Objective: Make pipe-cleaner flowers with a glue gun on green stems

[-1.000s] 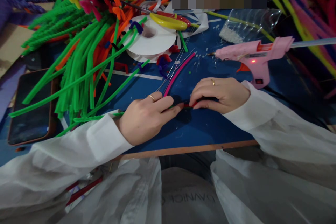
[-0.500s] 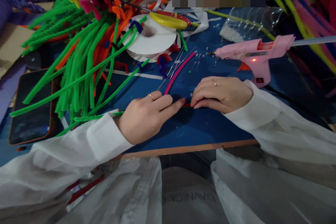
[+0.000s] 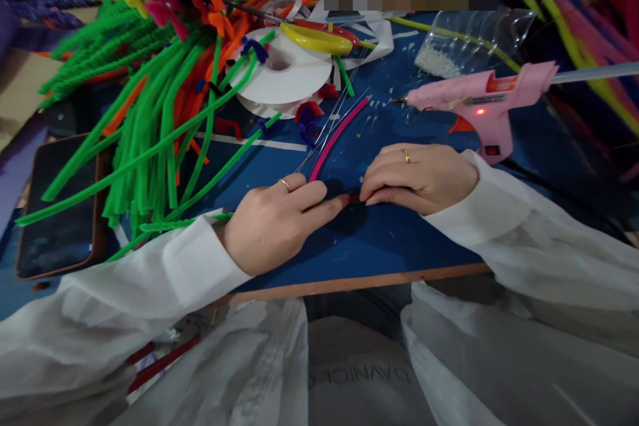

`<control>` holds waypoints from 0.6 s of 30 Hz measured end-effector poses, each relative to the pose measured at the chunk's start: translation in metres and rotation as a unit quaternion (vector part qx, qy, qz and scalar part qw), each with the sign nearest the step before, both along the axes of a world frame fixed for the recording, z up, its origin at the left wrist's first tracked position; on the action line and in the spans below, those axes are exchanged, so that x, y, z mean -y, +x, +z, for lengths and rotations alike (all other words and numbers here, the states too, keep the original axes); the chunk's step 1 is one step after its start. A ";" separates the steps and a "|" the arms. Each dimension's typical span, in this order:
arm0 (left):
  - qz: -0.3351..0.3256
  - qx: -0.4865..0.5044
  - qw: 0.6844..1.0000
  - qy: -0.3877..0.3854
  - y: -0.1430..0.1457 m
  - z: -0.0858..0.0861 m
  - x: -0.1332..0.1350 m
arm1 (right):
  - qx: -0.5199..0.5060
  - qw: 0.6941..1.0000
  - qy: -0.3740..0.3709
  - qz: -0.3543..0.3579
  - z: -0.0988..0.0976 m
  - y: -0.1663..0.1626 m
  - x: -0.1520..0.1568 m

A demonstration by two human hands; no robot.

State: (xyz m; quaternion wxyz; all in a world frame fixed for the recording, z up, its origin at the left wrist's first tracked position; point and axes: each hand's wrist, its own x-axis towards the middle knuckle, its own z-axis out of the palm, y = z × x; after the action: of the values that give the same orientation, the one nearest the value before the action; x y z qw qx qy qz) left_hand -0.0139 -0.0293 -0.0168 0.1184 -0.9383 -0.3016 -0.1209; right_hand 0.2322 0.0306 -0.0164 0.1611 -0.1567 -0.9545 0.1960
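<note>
A short stretch of red pipe cleaner (image 3: 354, 198) shows between my hands, low over the blue table; the rest of it is hidden. My left hand (image 3: 274, 223) is closed, its index fingertip pressed at the left end of that stretch. My right hand (image 3: 417, 173) pinches the other end between thumb and fingers. Just beyond my left fingers lies a magenta pipe cleaner (image 3: 335, 136), beside several thin wires (image 3: 332, 121). A green pipe cleaner (image 3: 219, 217) passes behind my left wrist.
A pink glue gun (image 3: 479, 101) with a lit red light lies at right, near a clear plastic pack (image 3: 474, 43). Green pipe cleaners (image 3: 150, 133) cover the left, over a phone (image 3: 60, 206). Behind are a white spool (image 3: 304, 70) and yellow-handled scissors (image 3: 317, 38).
The whole view has shifted very slightly. My left index fingertip sits a little further from my right fingers, so slightly more red shows between them. Otherwise both hands keep their hold.
</note>
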 end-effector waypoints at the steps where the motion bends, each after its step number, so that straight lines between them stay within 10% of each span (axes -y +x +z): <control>1: 0.000 0.001 1.000 -0.001 0.000 0.000 0.000 | 0.001 1.000 -0.002 -0.002 0.000 0.000 0.000; 18: -0.007 0.011 1.000 -0.008 -0.001 -0.001 0.000 | -0.013 1.000 0.005 -0.001 0.000 0.000 0.002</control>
State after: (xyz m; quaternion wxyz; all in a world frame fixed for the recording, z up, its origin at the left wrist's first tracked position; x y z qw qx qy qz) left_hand -0.0148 -0.0293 -0.0178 0.1066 -0.9400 -0.2971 -0.1293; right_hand 0.2321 0.0290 -0.0168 0.1744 -0.1546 -0.9532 0.1927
